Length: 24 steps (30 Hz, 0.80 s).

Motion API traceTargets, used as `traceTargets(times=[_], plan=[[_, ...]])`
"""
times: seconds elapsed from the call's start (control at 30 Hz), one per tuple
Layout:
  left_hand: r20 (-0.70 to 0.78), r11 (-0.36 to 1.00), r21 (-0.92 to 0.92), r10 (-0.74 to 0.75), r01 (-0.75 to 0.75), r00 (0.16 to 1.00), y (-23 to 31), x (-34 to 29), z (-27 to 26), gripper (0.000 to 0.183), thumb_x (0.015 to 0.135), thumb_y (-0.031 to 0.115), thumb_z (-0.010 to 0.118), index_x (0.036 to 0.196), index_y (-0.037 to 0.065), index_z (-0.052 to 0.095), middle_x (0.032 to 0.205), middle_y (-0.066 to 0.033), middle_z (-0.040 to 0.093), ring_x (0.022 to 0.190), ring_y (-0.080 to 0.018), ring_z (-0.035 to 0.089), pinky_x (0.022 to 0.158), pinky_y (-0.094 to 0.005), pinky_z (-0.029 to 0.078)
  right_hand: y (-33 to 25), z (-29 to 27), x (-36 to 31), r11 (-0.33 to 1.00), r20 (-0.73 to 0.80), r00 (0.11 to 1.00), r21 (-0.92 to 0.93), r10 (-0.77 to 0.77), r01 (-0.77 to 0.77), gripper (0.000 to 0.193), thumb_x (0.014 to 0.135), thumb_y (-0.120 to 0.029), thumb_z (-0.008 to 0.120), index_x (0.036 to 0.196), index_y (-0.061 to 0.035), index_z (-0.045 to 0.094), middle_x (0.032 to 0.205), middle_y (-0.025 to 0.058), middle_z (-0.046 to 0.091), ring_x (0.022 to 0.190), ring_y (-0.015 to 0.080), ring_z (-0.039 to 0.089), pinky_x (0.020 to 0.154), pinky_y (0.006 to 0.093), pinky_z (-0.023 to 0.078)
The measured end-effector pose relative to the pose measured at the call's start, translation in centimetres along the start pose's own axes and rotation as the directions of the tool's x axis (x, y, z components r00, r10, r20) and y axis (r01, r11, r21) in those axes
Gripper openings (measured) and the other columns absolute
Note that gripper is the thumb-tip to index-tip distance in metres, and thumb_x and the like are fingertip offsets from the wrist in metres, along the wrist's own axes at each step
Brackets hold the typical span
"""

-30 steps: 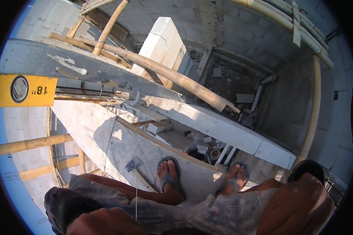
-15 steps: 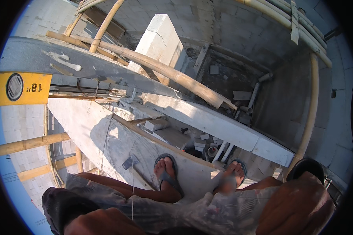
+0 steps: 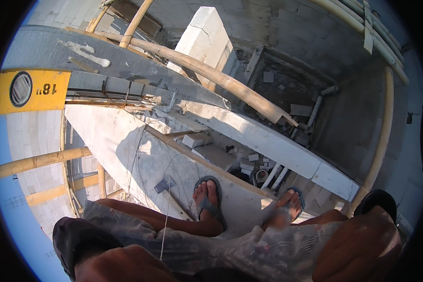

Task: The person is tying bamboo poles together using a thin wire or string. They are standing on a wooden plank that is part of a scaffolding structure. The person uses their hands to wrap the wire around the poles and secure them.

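Observation:
My left hand (image 3: 122, 265) is low at the bottom edge, beyond a black cuff (image 3: 80, 239). My right hand (image 3: 357, 246) rests by my right thigh, below another black cuff (image 3: 377, 202). The fingers of both are hidden, so I cannot see whether they hold anything. A thin pale string (image 3: 164, 221) runs down close to my left hand; its lower end is lost there. Ahead of my feet, on a pale slab (image 3: 103, 136), lies a tool with a square grey head (image 3: 164, 184) and a narrow handle. Loose thin wire loops (image 3: 143, 152) lie beside it.
My sandalled feet (image 3: 209, 188) stand at a gap holding block rubble and white pipes (image 3: 272, 176). A pale wall top (image 3: 268, 145) and bamboo pole (image 3: 207, 73) cross ahead. At left are a dark grey tapered piece (image 3: 127, 70) and yellow panel (image 3: 42, 89). Beyond lies a deep pit (image 3: 286, 75).
The surroundings have shifted slightly up and to the right in view. Both hands stay near the bottom edge, and my feet keep their place on the slab.

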State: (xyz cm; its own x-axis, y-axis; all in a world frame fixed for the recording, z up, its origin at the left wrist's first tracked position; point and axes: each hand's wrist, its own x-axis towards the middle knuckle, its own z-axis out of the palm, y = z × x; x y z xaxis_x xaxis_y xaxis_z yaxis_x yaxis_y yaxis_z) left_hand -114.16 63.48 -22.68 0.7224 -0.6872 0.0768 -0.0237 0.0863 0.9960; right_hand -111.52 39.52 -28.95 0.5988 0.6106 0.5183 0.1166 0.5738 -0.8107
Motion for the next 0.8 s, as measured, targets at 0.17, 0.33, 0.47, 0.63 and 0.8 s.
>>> traceTargets(times=[0.17,0.33,0.47,0.63,0.8], plan=[[-0.002,0.999,0.012,-0.033,0.033,0.999,0.7,-1.2,-0.8,0.023,0.092,0.016,0.064,0.08,-0.003,0.068,0.051,-0.0009,0.047,0.038,-0.0105,0.043,0.036,-0.0274,0.035,-0.1,0.6,-0.5,0.999,0.003,1.0,-0.051,0.015,-0.015,0.011,0.064,0.004,0.073,0.071,0.004,0.065,0.049,0.0038,0.044,0.035,0.0123,0.042,0.031,0.0292,0.026],[-0.31,0.907,0.409,0.033,0.102,0.95,1.6,-4.8,-4.7,0.014,0.089,0.01,0.066,0.085,-0.003,0.068,0.062,-0.0062,0.061,0.058,-0.0119,0.062,0.052,-0.0228,0.048,-0.3,-0.8,-0.9,0.998,0.117,0.991,0.013,0.064,-0.066,0.011,0.074,0.0,0.073,0.081,0.0067,0.069,0.059,0.012,0.055,0.041,0.0158,0.05,0.036,0.0306,0.034],[-0.275,0.45,0.581,-0.675,0.678,0.684,0.6,-10.0,-10.6,0.008,0.081,0.002,0.067,0.074,-0.003,0.065,0.06,-0.0076,0.063,0.056,-0.0138,0.063,0.051,-0.0272,0.045,0.8,-3.5,-2.9,0.964,0.175,0.953,-0.145,0.246,-0.222,0.015,0.086,-0.005,0.071,0.092,0.0093,0.071,0.07,0.0212,0.067,0.047,0.0199,0.061,0.044,0.0322,0.047],[-0.374,0.017,0.693,-0.846,0.721,0.38,-7.5,-13.8,-18.6,0.036,0.07,-0.001,0.074,0.104,-0.005,0.066,0.104,-0.0199,0.065,0.097,-0.0279,0.064,0.08,-0.0338,0.051,11.9,-5.1,-7.4,0.923,-0.596,0.74,0.006,0.312,-0.384,0.018,0.089,-0.016,0.068,0.084,0.0016,0.07,0.062,-0.001,0.054,0.059,0.0063,0.047,0.052,0.0264,0.038],[-0.113,0.624,0.393,-0.696,0.675,0.71,-15.5,-7.7,-15.7,0.064,0.09,0.027,0.063,0.142,-0.004,0.041,0.136,-0.0178,0.054,0.129,-0.0286,0.049,0.107,-0.0415,0.037,22.6,-0.6,-2.7,0.952,-0.682,0.726,-0.271,-0.087,-0.141,0.017,0.073,-0.017,0.071,0.077,-0.0002,0.07,0.093,0.0161,0.062,0.1,0.0302,0.056,0.087,0.0382,0.045]])
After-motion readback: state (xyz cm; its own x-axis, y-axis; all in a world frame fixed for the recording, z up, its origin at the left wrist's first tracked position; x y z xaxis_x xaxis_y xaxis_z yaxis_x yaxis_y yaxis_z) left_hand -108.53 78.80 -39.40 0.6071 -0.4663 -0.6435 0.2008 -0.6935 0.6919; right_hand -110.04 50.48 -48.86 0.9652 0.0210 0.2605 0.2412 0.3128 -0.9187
